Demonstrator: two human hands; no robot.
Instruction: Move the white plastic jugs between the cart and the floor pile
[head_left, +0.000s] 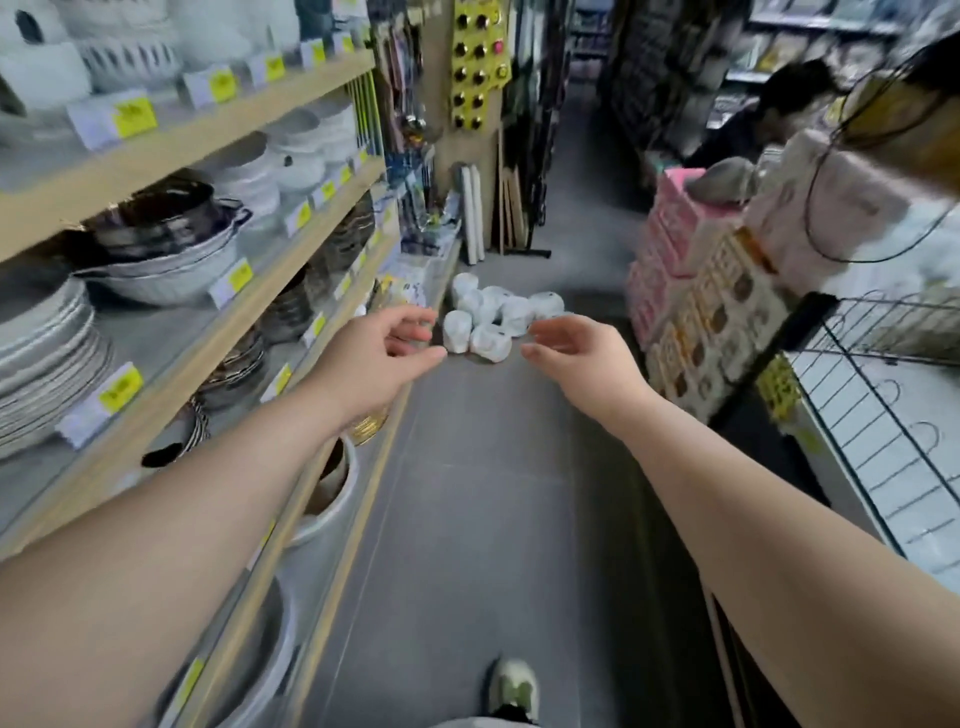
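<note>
Both my arms stretch forward over a grey shop aisle floor (467, 493). My left hand (384, 353) hangs in the air with loosely curled fingers and holds nothing. My right hand (576, 353) is likewise raised, its fingers relaxed and empty. Beyond and between the two hands lies a heap of several white wrapped bundles (493, 317) on the floor, some way ahead of both hands. My shoe (511, 688) shows at the bottom edge.
Wooden shelves (208, 332) on the left carry stacked white plates (41, 353), bowls (161, 265) and yellow price tags. Pink and patterned boxes (696, 291) are stacked on the right beside a wire rack (883, 415). A person (769, 114) stands at the far right.
</note>
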